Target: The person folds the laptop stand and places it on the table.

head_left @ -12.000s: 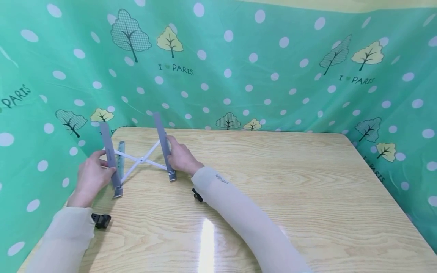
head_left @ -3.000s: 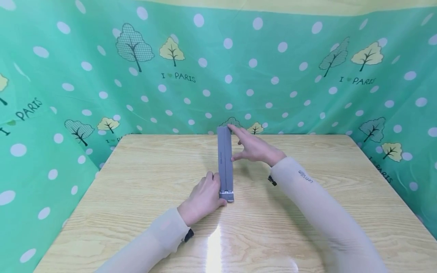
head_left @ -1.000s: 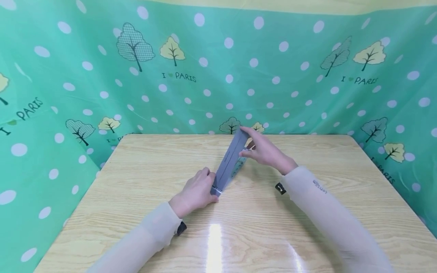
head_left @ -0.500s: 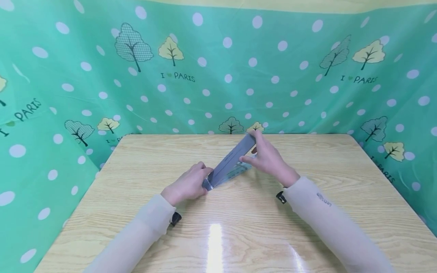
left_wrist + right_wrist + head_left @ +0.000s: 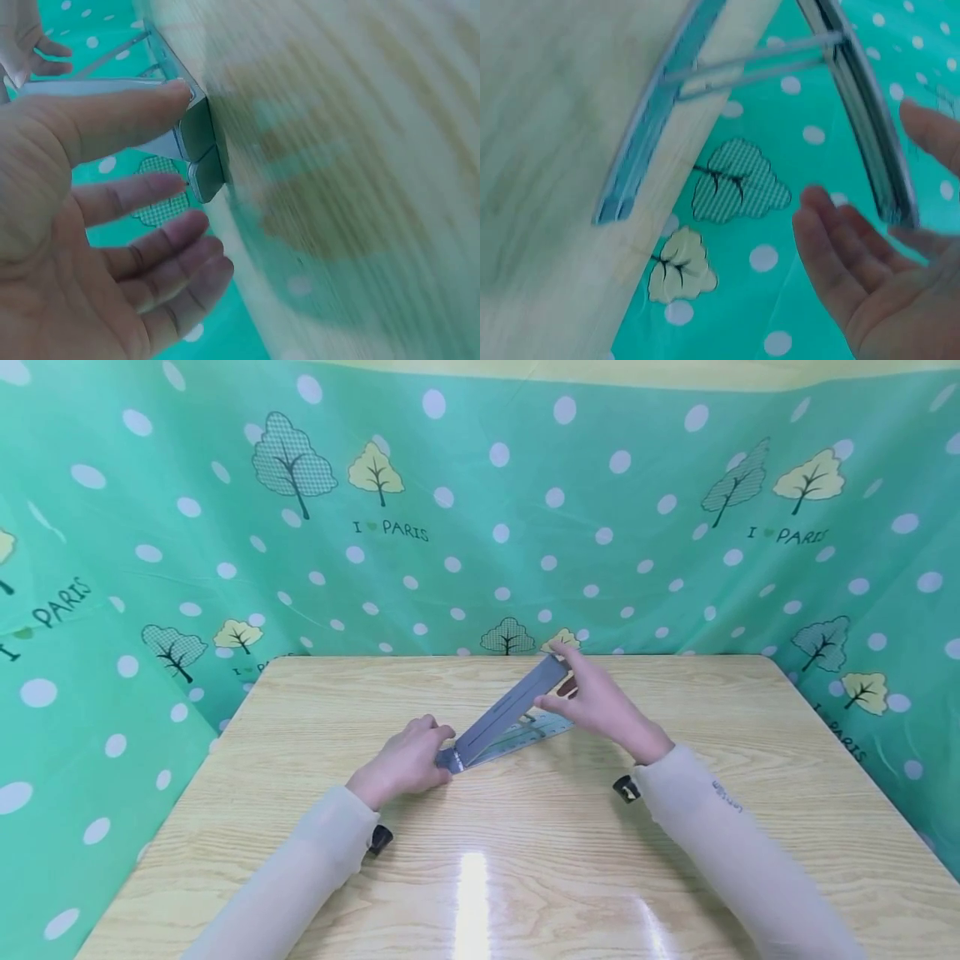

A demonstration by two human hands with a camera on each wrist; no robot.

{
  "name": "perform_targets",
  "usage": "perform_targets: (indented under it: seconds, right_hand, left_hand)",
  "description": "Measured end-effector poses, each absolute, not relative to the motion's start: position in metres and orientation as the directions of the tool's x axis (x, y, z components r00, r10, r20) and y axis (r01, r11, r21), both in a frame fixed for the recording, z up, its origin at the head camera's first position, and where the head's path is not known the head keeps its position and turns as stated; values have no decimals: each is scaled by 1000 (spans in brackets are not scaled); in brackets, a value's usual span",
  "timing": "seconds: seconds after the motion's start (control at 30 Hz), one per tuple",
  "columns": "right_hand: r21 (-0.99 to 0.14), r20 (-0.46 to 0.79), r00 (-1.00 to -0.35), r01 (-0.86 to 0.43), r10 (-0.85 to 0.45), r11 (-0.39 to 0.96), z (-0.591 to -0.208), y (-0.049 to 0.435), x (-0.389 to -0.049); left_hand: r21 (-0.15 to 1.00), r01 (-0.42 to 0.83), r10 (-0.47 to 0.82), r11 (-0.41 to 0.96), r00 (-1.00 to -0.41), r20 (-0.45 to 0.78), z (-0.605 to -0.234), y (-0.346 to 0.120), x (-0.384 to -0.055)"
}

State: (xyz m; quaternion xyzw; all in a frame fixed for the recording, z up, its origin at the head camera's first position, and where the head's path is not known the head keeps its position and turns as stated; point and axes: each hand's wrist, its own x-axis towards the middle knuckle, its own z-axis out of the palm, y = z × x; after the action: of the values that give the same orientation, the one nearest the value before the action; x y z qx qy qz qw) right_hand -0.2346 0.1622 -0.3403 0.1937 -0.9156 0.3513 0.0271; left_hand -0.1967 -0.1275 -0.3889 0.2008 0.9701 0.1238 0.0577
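A grey folding laptop stand point(image 5: 510, 710), narrowed to a bar, sits slantwise on the table with its upper arm raised off the lower rail point(image 5: 525, 737). My left hand point(image 5: 401, 760) pinches its low hinged end, thumb on the near side and index finger on the far side; the other fingers stay straight in the left wrist view. My right hand point(image 5: 596, 693) holds the raised end, index finger at the tip and thumb along the near edge. Thin struts point(image 5: 757, 64) join arm and rail in the right wrist view.
The wood-grain table point(image 5: 315, 693) reaches back to a green dotted curtain point(image 5: 450, 527) printed with trees, which also covers the sides. A bright light reflection point(image 5: 472, 902) lies near the front. Each wrist wears a small black camera point(image 5: 380, 840).
The wide-spread stand from long before is narrowed and moved to the table's middle. Over the last second both hands turn it clockwise; its hinged end swings left and the raised end right.
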Motion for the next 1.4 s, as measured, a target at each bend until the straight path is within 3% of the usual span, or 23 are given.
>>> perform_targets:
  seconds: [0.17,0.4,1.0,1.4]
  right_hand:
    - [-640,169,-896,-416,-409,646,-336,170,-242]
    - [-665,179,-905,-400,-386,631,-341,173,-245]
    - [-631,251,-930,-367,-268,684,-346,172,-224]
    - [-605,289,-936,-340,-200,720,-353,162,-207]
  left_hand:
    - [267,303,325,915,-945,-44,-389,-130,-195]
    - [311,266,291,912,-956,-36,-392,-130,-195]
    - [357,265,314,896,-946,-86,-391,-142,-224]
    - [307,354,400,883,-911,-98,-392,-148,-252]
